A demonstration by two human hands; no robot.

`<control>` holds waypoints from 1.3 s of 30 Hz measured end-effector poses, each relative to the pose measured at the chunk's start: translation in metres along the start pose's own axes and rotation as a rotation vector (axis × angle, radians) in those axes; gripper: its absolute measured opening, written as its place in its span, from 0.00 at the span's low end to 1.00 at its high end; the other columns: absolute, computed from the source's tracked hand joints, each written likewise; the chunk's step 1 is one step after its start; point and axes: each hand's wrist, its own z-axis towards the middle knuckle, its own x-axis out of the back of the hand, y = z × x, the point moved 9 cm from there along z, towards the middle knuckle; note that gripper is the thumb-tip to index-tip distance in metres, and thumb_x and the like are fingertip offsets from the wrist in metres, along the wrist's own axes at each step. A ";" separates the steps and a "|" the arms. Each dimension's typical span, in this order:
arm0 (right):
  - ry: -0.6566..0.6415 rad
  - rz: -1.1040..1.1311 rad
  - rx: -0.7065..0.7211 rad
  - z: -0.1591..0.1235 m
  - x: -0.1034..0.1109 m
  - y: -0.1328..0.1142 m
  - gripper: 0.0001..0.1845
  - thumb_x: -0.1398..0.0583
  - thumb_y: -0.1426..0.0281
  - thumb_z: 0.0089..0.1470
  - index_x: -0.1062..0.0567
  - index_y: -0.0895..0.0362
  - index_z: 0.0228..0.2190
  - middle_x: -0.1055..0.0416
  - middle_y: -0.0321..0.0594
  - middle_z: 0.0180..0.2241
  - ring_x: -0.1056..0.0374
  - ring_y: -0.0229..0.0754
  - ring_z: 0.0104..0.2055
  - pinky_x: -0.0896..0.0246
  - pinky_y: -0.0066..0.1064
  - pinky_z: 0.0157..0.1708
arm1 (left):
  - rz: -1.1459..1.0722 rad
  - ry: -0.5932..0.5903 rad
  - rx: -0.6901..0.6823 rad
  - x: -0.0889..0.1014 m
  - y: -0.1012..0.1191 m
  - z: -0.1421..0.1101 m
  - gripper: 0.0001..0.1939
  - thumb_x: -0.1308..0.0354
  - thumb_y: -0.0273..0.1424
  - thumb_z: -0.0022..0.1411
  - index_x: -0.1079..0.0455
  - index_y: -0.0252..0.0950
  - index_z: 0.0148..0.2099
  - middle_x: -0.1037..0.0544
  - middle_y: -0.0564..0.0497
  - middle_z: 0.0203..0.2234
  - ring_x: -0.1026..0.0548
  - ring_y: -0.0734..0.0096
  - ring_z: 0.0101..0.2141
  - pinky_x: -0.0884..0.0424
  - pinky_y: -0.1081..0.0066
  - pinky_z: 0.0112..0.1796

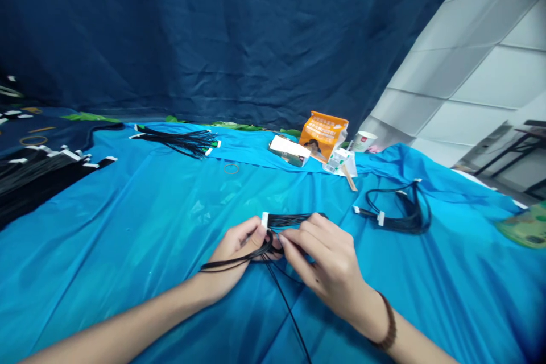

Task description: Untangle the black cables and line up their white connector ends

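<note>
A bundle of thin black cables [290, 219] with a white connector [265, 220] at one end lies across both hands, low over the blue cloth. My left hand [239, 244] is closed, its thumb beside the connector and a loop of black cable [232, 265] hanging over its wrist side. Pinched fingers of my right hand [324, 250] meet the cables just right of the connector. Loose black strands [286, 304] trail down toward the front. What lies between the right fingertips is partly hidden.
On the blue cloth [140, 261] lie a looped cable bundle [405, 222] at right, another bundle [179, 141] behind, and a rubber band [231, 169]. Dark cable stacks [38, 179] lie left. An orange bag [323, 135], a small box [289, 151] and a paper cup [363, 141] stand at the back.
</note>
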 end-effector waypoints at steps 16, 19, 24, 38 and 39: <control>-0.044 0.020 -0.024 -0.001 -0.007 0.001 0.06 0.48 0.77 0.54 0.32 0.61 0.28 0.39 0.39 0.21 0.48 0.37 0.25 0.52 0.30 0.25 | -0.022 -0.047 -0.004 -0.005 -0.005 -0.001 0.14 0.50 0.38 0.56 0.30 0.34 0.36 0.27 0.50 0.30 0.29 0.71 0.31 0.31 0.71 0.34; -0.049 0.041 -0.024 -0.001 -0.007 0.001 0.06 0.48 0.77 0.54 0.32 0.61 0.28 0.39 0.38 0.21 0.48 0.37 0.25 0.52 0.30 0.25 | -0.007 -0.043 -0.018 -0.004 -0.005 -0.002 0.14 0.50 0.39 0.56 0.30 0.35 0.37 0.27 0.50 0.30 0.29 0.70 0.32 0.31 0.70 0.35; -0.065 0.063 -0.038 -0.001 -0.009 0.002 0.07 0.49 0.77 0.55 0.32 0.61 0.28 0.39 0.38 0.21 0.48 0.37 0.25 0.52 0.30 0.25 | 0.020 -0.064 -0.017 -0.006 -0.007 -0.001 0.15 0.52 0.38 0.57 0.31 0.34 0.38 0.27 0.50 0.31 0.30 0.70 0.33 0.31 0.69 0.36; -0.089 0.037 -0.027 -0.001 -0.011 0.000 0.09 0.50 0.76 0.56 0.33 0.61 0.27 0.38 0.39 0.21 0.47 0.37 0.26 0.51 0.30 0.26 | 0.028 -0.084 0.006 -0.007 -0.007 -0.001 0.15 0.53 0.41 0.57 0.35 0.34 0.34 0.29 0.52 0.27 0.30 0.72 0.30 0.32 0.71 0.34; -0.092 0.036 -0.032 0.000 -0.012 0.001 0.09 0.50 0.75 0.56 0.33 0.61 0.27 0.38 0.39 0.21 0.47 0.37 0.26 0.51 0.30 0.26 | 0.036 -0.079 0.003 -0.007 -0.007 0.000 0.14 0.53 0.41 0.57 0.36 0.34 0.33 0.30 0.53 0.27 0.30 0.73 0.30 0.32 0.72 0.34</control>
